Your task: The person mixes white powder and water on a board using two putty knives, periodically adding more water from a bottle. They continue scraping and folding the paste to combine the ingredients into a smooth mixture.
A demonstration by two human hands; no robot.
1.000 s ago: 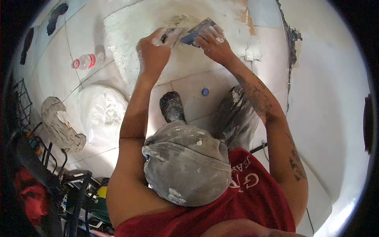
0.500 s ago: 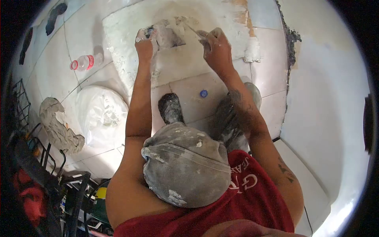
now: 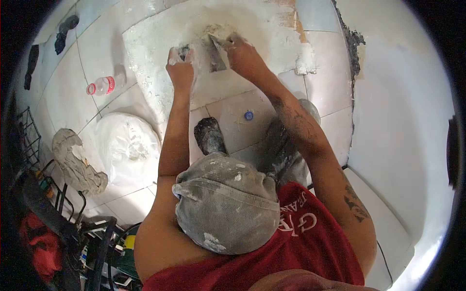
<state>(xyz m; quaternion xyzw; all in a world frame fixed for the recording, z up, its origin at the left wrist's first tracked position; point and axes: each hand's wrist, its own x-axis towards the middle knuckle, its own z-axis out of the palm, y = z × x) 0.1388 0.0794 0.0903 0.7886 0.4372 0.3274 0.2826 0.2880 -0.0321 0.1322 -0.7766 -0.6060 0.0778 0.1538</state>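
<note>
My left hand (image 3: 179, 68), coated in white, is closed round the dark handle of a wide putty knife (image 3: 216, 57). Its grey blade points right, low over a white-smeared board (image 3: 150, 63). In my right hand (image 3: 241, 51) is a smaller putty knife (image 3: 221, 42), its thin blade angled up-left toward the wide blade. Fingers hide most of its handle. Just beyond both tools sits a rough pale patch of filler (image 3: 222, 30) on the board.
Left of the board a plastic bottle (image 3: 102, 86) lies on the tiles. Nearer are a white bag (image 3: 128, 145) and a crumpled grey cloth (image 3: 77, 162). A blue cap (image 3: 248, 115) lies between my feet. A pale wall (image 3: 398, 121) stands at right.
My right hand has moved left with the smaller putty knife, close to the wide blade. My left hand has lowered slightly, still gripping the wide putty knife, and more of its dark blade shows.
</note>
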